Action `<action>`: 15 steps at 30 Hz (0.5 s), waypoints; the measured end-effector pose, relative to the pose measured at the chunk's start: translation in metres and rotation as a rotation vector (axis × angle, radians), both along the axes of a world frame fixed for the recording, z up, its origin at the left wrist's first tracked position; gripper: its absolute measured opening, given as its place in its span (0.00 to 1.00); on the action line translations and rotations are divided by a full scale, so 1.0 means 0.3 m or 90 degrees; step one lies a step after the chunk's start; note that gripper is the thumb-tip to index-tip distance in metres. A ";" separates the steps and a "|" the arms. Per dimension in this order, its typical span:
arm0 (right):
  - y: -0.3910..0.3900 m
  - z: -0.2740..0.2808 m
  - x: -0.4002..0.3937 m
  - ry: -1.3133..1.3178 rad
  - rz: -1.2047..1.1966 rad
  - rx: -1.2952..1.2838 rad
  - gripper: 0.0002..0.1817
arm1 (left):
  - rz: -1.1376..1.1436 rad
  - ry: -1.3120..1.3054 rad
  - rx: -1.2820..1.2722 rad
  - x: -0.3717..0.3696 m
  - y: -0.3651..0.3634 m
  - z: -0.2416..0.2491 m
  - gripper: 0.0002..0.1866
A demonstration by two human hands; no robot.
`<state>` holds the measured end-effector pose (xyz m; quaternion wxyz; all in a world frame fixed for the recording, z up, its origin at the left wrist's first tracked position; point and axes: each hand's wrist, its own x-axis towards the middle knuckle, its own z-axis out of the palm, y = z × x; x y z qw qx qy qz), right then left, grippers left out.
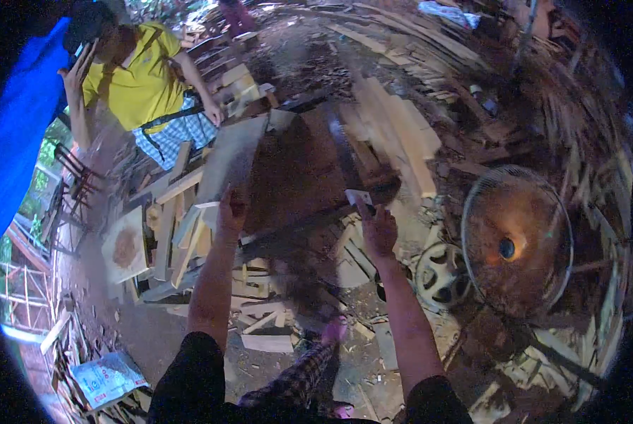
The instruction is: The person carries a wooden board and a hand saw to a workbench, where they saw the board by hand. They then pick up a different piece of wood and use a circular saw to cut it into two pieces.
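My left hand (233, 214) is at the near end of a wide, pale wooden board (233, 152), its fingers curled at the board's edge. The board lies along the left side of a dark brown worktable (295, 166). Out to the right, my right hand (380, 230) holds a small pale block (359, 198), with a finger stretched along it. That block sits at the near end of a long dark bar (343, 152) running across the table. Blur hides the finer detail of both hands' fingertips.
A person in a yellow shirt (136, 78) stands at the far left, a hand raised to the head. Sawn planks (394, 134) are stacked beyond the table. On the right are a round fan (518, 240) and a spoked wheel (442, 275). Offcuts (267, 343) litter the ground.
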<state>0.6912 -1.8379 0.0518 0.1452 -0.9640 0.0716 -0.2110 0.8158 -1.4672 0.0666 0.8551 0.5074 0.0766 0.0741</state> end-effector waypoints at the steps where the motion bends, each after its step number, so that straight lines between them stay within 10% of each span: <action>1: 0.010 0.000 0.040 -0.007 0.023 -0.180 0.33 | 0.024 -0.011 0.026 0.008 0.011 -0.018 0.10; 7: 0.085 -0.111 0.169 0.026 0.090 -0.094 0.37 | 0.114 -0.021 0.235 -0.137 -0.020 0.081 0.17; 9: 0.080 -0.097 0.157 0.071 0.088 -0.110 0.40 | -0.179 0.330 0.381 -0.145 0.124 0.194 0.19; 12: 0.091 -0.040 0.133 0.001 0.112 -0.131 0.43 | 0.131 0.144 0.778 -0.021 0.306 0.166 0.18; 13: 0.104 -0.024 0.119 -0.038 0.101 -0.114 0.43 | 0.160 0.057 1.117 0.019 0.301 0.227 0.18; 15: 0.108 0.017 0.070 -0.078 0.085 -0.097 0.43 | 0.014 0.060 1.299 0.175 0.412 0.142 0.19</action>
